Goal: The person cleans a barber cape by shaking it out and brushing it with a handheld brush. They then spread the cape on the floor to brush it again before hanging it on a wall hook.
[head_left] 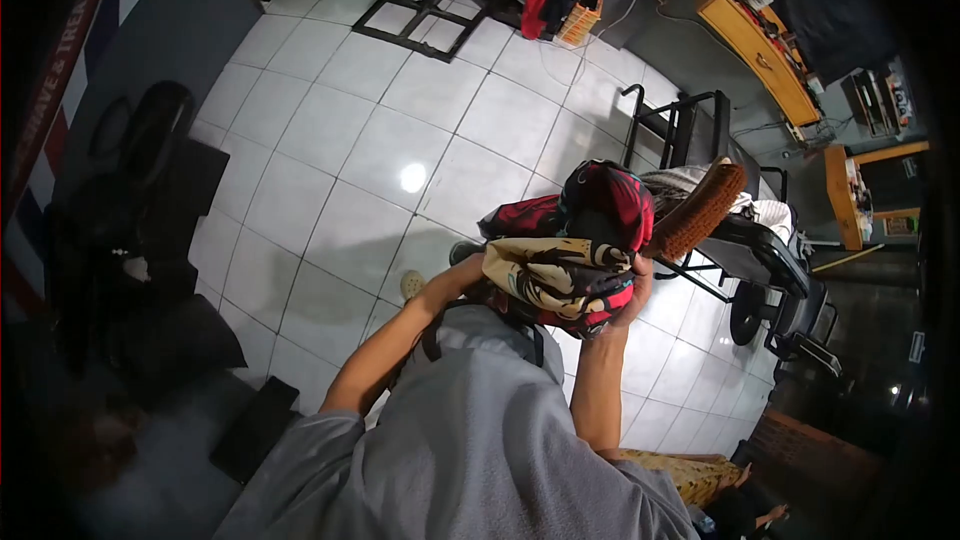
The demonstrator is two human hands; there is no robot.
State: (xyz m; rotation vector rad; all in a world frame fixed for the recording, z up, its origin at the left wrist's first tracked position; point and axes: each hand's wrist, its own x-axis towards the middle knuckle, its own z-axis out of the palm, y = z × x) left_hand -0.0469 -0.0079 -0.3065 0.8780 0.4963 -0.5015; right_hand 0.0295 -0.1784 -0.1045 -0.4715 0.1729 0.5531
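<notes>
A bunched patterned cloth (555, 275) in red, black and cream is gathered in front of my waist. My left hand (467, 275) grips its left side, with the fingers mostly hidden by the folds. On the other side, my right hand (637, 292) is closed around the cloth's edge and the near end of a brush (700, 208). Long brown bristles line the brush, which sticks out up and to the right past the cloth. My right fingertips are partly covered.
White floor tiles (410, 130) stretch ahead. A black barber chair (745, 240) stands close on the right, and dark seating (150, 240) lines the left. A black metal frame (425, 15) is at the far end. Wooden shelves (760, 50) hang at upper right. Another person's hand (776, 513) shows at lower right.
</notes>
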